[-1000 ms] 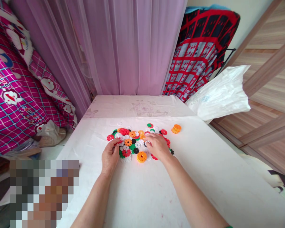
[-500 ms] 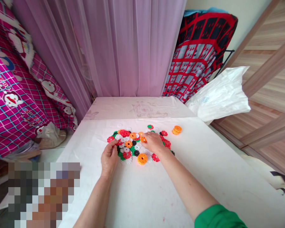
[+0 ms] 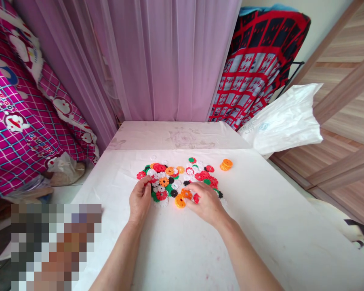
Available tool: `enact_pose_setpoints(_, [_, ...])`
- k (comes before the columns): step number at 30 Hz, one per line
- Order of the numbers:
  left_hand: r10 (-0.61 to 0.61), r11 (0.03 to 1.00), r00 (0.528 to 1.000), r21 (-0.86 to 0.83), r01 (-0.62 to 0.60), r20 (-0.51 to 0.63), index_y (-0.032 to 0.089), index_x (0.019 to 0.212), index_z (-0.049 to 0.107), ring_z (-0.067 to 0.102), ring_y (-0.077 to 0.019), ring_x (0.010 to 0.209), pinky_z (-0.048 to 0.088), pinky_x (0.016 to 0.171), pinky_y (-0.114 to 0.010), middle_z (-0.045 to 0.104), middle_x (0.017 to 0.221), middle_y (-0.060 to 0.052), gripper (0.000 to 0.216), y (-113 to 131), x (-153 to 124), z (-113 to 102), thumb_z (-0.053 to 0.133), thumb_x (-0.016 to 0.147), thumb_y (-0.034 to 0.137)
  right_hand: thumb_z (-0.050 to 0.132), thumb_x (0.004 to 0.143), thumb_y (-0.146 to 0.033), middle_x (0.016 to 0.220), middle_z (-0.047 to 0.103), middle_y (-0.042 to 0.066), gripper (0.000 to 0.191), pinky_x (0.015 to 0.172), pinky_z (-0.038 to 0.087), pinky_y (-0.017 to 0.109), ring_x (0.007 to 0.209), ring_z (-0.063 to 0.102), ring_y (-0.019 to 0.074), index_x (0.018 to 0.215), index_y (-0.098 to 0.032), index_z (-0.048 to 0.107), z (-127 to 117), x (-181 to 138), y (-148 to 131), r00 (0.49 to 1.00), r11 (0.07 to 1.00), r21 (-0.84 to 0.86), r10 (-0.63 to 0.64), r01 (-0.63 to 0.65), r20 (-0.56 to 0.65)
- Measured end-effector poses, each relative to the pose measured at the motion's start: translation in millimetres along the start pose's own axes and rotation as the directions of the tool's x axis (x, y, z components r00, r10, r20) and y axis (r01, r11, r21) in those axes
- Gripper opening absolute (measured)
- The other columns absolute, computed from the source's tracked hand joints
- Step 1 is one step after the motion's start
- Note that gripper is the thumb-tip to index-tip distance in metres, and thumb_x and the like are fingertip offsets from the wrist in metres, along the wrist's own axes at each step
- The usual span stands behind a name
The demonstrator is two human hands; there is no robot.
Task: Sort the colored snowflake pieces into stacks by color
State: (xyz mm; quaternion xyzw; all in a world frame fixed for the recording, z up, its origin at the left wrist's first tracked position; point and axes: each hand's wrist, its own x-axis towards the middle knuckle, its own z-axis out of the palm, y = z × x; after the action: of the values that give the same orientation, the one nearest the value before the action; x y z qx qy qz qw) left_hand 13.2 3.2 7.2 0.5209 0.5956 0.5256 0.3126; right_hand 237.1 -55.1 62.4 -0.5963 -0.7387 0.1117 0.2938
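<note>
Notched plastic discs in red, white, green, black and orange lie in a loose spread (image 3: 164, 182) on the white-covered table (image 3: 175, 250). At the spread's left edge, my left hand (image 3: 140, 199) is closed, with thumb and index finger pinching at a red disc (image 3: 152, 180). My right hand (image 3: 208, 202) is closed on an orange disc (image 3: 186, 193) between thumb and fingers. This disc is just beside a small stack of orange discs (image 3: 179, 201) at the near edge of the spread; whether they touch I cannot tell. My right fingertips partly cover discs beneath them.
A second pile of orange discs (image 3: 226, 164) sits apart at the right. A white plastic bag (image 3: 286, 119) stands off the table's far right corner. Purple curtains (image 3: 169, 60) hang behind the table, and a wooden wardrobe (image 3: 345, 101) is on the right.
My right hand has moved toward me, bringing an orange disc from the middle of the spread to beside the near orange stack. My left hand has stayed in place.
</note>
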Motion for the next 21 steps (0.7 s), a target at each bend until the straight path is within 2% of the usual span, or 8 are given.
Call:
enact_pose_setpoints(5, [-0.004,1.0,1.0,0.008,0.004,0.004,0.021,0.098,0.071,0.065,-0.0214,0.106,0.049,0.098,-0.038,0.073,0.11,-0.005,0.028,3,0,0,0.052,0.082,0.034,0.065,0.073,-0.017,0.097,0.07,0.004,0.022,0.088,0.044,0.036,0.094,0.061,0.0224,0.094,-0.023,0.065,7,-6,-12,0.999,0.997,-0.059,-0.043,0.045,0.032])
enact_pose_setpoints(15, [0.015,1.0,1.0,0.012,-0.015,0.004,0.022,0.099,0.07,0.065,-0.0206,0.106,0.049,0.098,-0.037,0.072,0.111,-0.004,0.028,-1,0,0,0.052,0.082,0.034,0.063,0.076,-0.019,0.099,0.067,0.005,0.025,0.087,0.043,0.038,0.095,0.058,0.023,0.1,-0.023,0.064,8,-5,-14,0.994,0.988,-0.141,-0.044,0.058,0.102])
enact_pose_setpoints(21, [0.004,1.0,1.0,0.013,-0.004,0.0,0.022,0.099,0.07,0.065,-0.0207,0.107,0.049,0.099,-0.037,0.072,0.111,-0.004,0.027,0,-1,0,0.052,0.082,0.033,0.064,0.076,-0.022,0.102,0.068,0.006,0.028,0.09,0.043,0.038,0.098,0.059,0.0233,0.103,-0.023,0.064,8,-7,-15,0.995,0.988,-0.135,-0.064,0.074,0.075])
